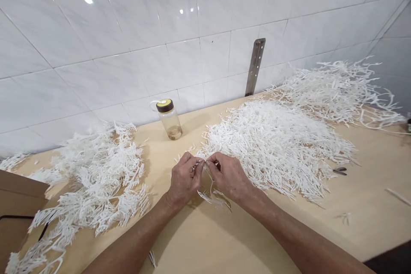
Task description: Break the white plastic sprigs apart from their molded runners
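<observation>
My left hand (pixel 185 178) and my right hand (pixel 228 176) meet fingertip to fingertip above the table, each closed in a pinch. Both grip a thin white branched plastic sprig (pixel 210 197), whose strands hang down below the fingers. The exact spot where they pinch it is mostly hidden by the fingertips. Just right of my right hand spreads a large heap of small white sprigs (pixel 272 145). Off to the left lies a looser pile of fuller, branched white sprigs (pixel 99 180).
Behind my hands stands a clear bottle (pixel 170 122) with a dark and yellow lid. Longer white strands (pixel 337 90) are piled at the back right. Small dark snips (pixel 339 171) lie on the table (pixel 237 239). A cardboard box (pixel 21 205) sits left; a metal bracket (pixel 255 66) leans against the tiled wall.
</observation>
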{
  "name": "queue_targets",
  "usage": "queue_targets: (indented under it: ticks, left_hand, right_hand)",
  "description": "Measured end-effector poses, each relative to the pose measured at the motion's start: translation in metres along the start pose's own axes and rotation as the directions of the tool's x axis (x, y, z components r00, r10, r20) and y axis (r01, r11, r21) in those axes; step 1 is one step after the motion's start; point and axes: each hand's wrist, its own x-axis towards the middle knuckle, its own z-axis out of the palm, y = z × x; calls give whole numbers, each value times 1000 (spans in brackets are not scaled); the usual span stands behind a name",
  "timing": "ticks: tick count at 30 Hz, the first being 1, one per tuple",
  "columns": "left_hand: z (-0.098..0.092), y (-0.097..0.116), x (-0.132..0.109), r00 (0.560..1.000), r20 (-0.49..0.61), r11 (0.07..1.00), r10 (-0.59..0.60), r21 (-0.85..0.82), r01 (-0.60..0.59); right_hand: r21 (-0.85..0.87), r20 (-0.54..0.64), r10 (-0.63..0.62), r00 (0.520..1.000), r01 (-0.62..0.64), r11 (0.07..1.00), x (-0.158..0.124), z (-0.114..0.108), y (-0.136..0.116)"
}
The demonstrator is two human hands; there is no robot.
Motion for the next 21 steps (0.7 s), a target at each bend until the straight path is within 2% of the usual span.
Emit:
queue_targets:
  ticks: [4, 6, 11, 18, 21]
  left_hand:
    - [0, -4, -2, 997, 54, 989, 54, 133, -61]
    - [0, -4, -2, 996, 70, 983, 55, 170, -66]
    - [1, -3, -3, 997, 58, 989, 46, 137, -54]
    - [1, -3, -3, 993, 71, 967, 93, 232, -107]
    - [0, -2, -2, 994, 72, 973, 86, 206, -100]
  right_hand:
    - [-101, 13, -93, 996, 93, 990, 0, 1, 4]
    - [-92, 45, -88, 995, 92, 991, 1, 1, 5]
    - [-62, 54, -30, 998, 34, 998, 2, -1, 5]
    - [-163, 1, -125, 992, 124, 979, 2, 0, 8]
    - [-171, -10, -147, 989, 143, 975, 2, -3, 6]
